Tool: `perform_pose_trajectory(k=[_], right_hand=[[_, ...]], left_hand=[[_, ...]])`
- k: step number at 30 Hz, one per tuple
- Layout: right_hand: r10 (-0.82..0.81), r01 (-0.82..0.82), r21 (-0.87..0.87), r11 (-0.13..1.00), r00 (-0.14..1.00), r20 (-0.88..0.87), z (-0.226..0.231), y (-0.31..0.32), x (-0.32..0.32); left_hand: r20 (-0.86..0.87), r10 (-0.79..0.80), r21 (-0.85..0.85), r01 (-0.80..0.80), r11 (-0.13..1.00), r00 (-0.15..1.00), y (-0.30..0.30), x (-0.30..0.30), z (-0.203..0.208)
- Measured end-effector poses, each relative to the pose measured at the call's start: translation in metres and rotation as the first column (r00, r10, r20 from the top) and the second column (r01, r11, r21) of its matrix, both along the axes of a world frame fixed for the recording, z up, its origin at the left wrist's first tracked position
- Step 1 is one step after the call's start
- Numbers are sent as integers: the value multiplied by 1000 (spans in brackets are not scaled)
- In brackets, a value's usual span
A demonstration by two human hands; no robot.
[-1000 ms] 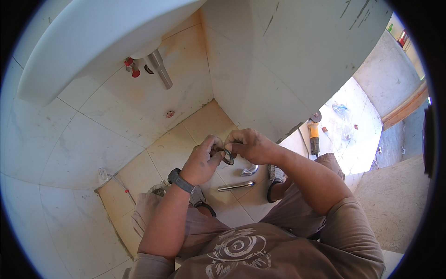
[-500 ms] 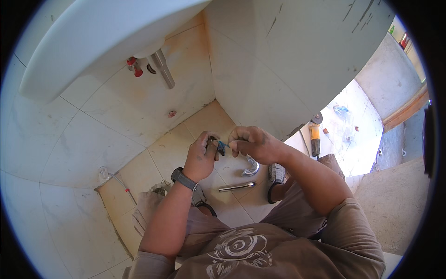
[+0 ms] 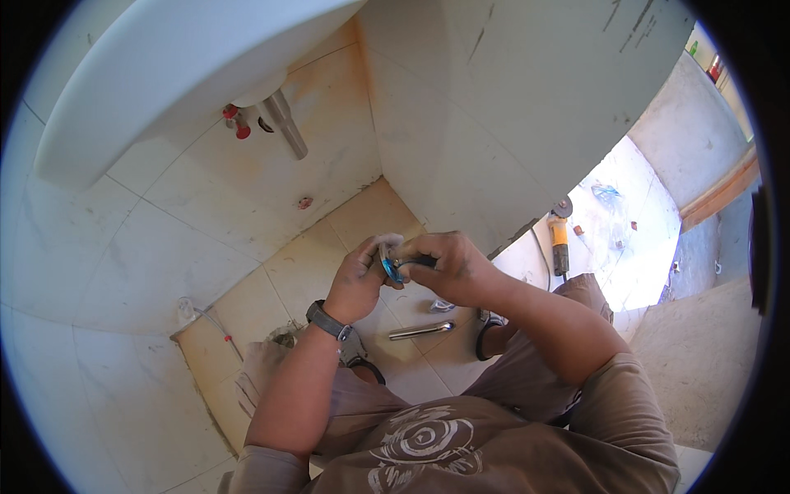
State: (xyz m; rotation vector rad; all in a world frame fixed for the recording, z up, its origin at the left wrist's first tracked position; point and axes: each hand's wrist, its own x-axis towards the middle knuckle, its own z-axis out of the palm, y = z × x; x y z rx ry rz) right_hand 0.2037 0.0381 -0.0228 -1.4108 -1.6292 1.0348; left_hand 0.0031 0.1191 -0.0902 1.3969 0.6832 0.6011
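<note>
Right hand (image 3: 453, 263) had closed in on left hand (image 3: 355, 280); earlier gap was gone. Left fingers gripped blue part (image 3: 388, 266), its bright side more exposed than before. Right fingers pinched dark piece (image 3: 423, 261) beside it; contact unclear. Two-handed handling apparently resumed. Blue part hung above matte beige floor (image 3: 309, 259), out from far corner; thin, curved, material unclear. Below lay straight, polished metal tube (image 3: 420, 331).

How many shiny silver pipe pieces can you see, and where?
3: a hanging pipe under the white basin; a straight pipe on the floor; a piece partly hidden by the right hand. More may be hidden.
</note>
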Motion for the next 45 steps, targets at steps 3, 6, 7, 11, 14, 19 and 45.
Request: perform_pose_trajectory(k=[3,6,7,11,14,19,45], right_hand=[[0,-19,172,985,994,107,-5,-3,-4],[18,-82,311,947,979,202,-14,-1,-6],[25,-103,341,934,974,227,-17,-1,-6],[-112,-113,515,850,916,386,-28,2,-9],[-158,-135,552,823,878,451,-31,3,-10],[-164,-109,469,877,848,504,-32,3,-13],[274,-277,125,953,961,43,-3,7,20]], left_hand=[[-1,-13,70,13,997,1000,-1,3,-1],[-57,-26,90,31,996,998,-1,1,0],[-57,-24,75,29,997,998,-2,0,1],[-87,-21,39,24,999,996,-5,0,3],[-130,-30,30,34,999,991,-6,2,3],[-142,-22,-7,21,1000,990,-9,4,2],[114,127,-343,-80,936,985,5,-6,-3]])
